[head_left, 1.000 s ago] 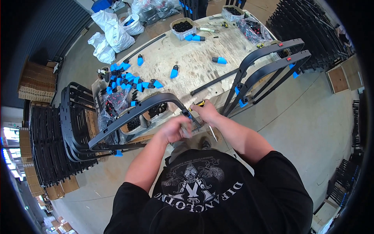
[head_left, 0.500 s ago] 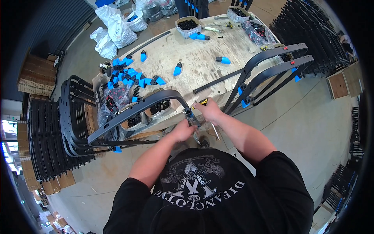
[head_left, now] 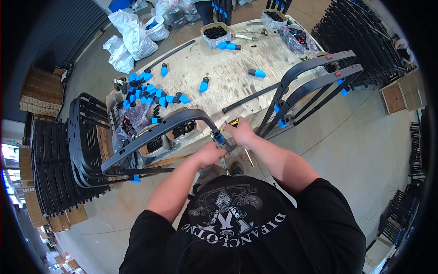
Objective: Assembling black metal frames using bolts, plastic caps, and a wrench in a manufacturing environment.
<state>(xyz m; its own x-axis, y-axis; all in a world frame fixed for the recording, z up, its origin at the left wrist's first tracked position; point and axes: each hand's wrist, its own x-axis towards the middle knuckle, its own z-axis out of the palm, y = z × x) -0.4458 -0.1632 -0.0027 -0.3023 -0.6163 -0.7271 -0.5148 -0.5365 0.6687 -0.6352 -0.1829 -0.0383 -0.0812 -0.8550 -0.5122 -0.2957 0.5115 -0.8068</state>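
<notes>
A dark grey curved frame (head_left: pixel 171 122) arches over the near table edge; its near end carries a blue fitting (head_left: pixel 221 138). At that end my left hand (head_left: pixel 209 154) is closed around a silver metal hand tool (head_left: pixel 225 165), its exact kind partly hidden by my fingers. Just right of the fitting, my right hand (head_left: pixel 242 133) grips a screwdriver by its yellow-and-black handle (head_left: pixel 234 122). A thin metal rod (head_left: pixel 249 157) shows below this hand; whether it is the screwdriver's shaft I cannot tell.
Blue-and-black caps (head_left: pixel 148 93) lie heaped on the worktable (head_left: pixel 182 59). Boxes of black parts (head_left: pixel 183 130) sit at its near edge. Two more curved frames (head_left: pixel 315 82) lean at the right; others (head_left: pixel 82 141) stand left. White sacks (head_left: pixel 137 36) and a person (head_left: pixel 204 11) are beyond.
The whole view has shifted slightly. Both hands stay at the frame's end, still closed on their tools, with the left hand a little turned.
</notes>
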